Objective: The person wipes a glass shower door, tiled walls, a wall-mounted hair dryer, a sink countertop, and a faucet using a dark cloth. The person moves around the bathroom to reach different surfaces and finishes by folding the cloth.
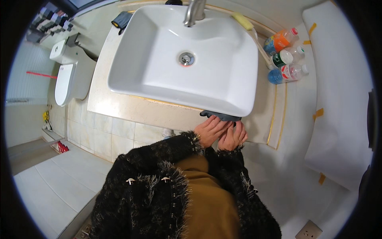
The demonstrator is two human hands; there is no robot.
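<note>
A dark grey cloth item [222,115], perhaps a glove, lies on the countertop against the near right edge of the white ceramic washbasin [182,86]. My left hand [210,130] rests with its fingertips on this cloth. Close beside it, my right hand [232,136] touches the cloth's right end with bent fingers; whether either hand grips it is hard to tell. A similar grey cloth item with a yellow patch [121,21] lies at the basin's far left corner. The basin holds no water that I can see, and its metal drain [186,59] shows.
A metal faucet [194,13] stands behind the basin. A yellow-headed brush [243,21] leans along its right rim. Several plastic bottles [280,58] stand on the right of the counter [119,103], near the wall. A white toilet [64,83] is at the left.
</note>
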